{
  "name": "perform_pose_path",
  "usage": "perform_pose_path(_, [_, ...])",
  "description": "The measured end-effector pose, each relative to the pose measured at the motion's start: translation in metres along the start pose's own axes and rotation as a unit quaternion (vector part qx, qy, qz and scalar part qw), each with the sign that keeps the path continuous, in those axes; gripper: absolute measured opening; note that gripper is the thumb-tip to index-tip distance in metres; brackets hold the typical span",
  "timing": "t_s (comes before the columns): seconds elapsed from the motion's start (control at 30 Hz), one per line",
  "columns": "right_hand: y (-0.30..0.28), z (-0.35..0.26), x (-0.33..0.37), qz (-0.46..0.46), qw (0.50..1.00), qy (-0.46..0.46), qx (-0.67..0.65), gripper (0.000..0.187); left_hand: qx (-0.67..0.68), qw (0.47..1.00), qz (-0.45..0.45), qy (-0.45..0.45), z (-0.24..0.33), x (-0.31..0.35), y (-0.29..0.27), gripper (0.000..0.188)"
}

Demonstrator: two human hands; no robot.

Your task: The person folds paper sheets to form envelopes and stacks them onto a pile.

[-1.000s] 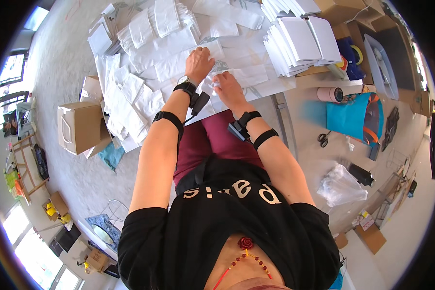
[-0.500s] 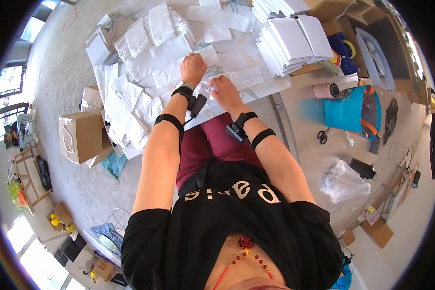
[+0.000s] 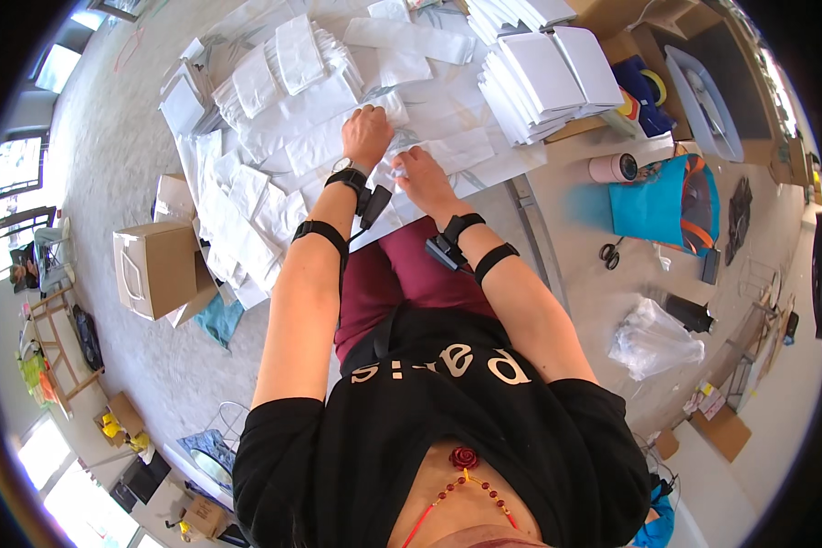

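My left hand (image 3: 367,137) is closed over a flat white plastic bag (image 3: 315,149) on the covered table, its fingers curled down and their tips hidden. Close by on its right, my right hand (image 3: 426,181) has bent fingers drawn together on a bit of white film at the table's near edge. Another white strip (image 3: 461,146) lies just beyond the right hand. Loose white bags (image 3: 247,196) are spread at the left, and an overlapping row of filled-looking white packets (image 3: 279,68) rests farther back.
Stacks of white folded cards or boxes (image 3: 543,78) stand at the table's right side, with grey-white stacks (image 3: 190,99) at its far left. Brown cartons (image 3: 155,269) sit left of the table. On the right are a pink cylinder (image 3: 612,168), a blue bag (image 3: 662,208) and black scissors (image 3: 610,254).
The fingers of my right hand have drawn closer together. My left hand has stayed nearly in place, apart from a slight shift of the whole view.
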State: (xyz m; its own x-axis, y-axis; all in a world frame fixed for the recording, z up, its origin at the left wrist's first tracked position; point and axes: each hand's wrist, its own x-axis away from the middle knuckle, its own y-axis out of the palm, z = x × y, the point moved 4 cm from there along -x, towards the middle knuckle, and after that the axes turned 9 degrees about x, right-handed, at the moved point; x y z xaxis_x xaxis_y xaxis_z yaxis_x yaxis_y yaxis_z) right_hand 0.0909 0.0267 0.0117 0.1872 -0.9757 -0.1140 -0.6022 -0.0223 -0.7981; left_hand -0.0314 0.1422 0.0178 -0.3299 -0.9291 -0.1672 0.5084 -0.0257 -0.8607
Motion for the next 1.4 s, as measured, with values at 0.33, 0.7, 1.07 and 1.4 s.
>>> perform_pose_path(0.33, [-0.002,-0.001,0.0,0.004,1.0,-0.001,-0.017,0.027,0.141,0.988,0.039,-0.045,-0.025,-0.001,-0.003,0.015])
perform_pose_path(0.7, [-0.008,-0.003,-0.002,0.02,0.998,0.014,-0.056,0.024,0.506,0.836,0.13,-0.17,-0.072,0.045,-0.082,0.013])
perform_pose_path(1.07, [-0.082,-0.154,-0.036,0.085,0.95,-0.067,-0.293,0.019,0.547,0.812,0.158,-0.129,-0.008,0.132,-0.16,0.021])
perform_pose_path(1.4, [-0.065,-0.178,-0.019,0.106,0.958,-0.095,-0.25,0.019,0.648,0.712,0.24,-0.122,0.013,0.17,-0.171,0.014])
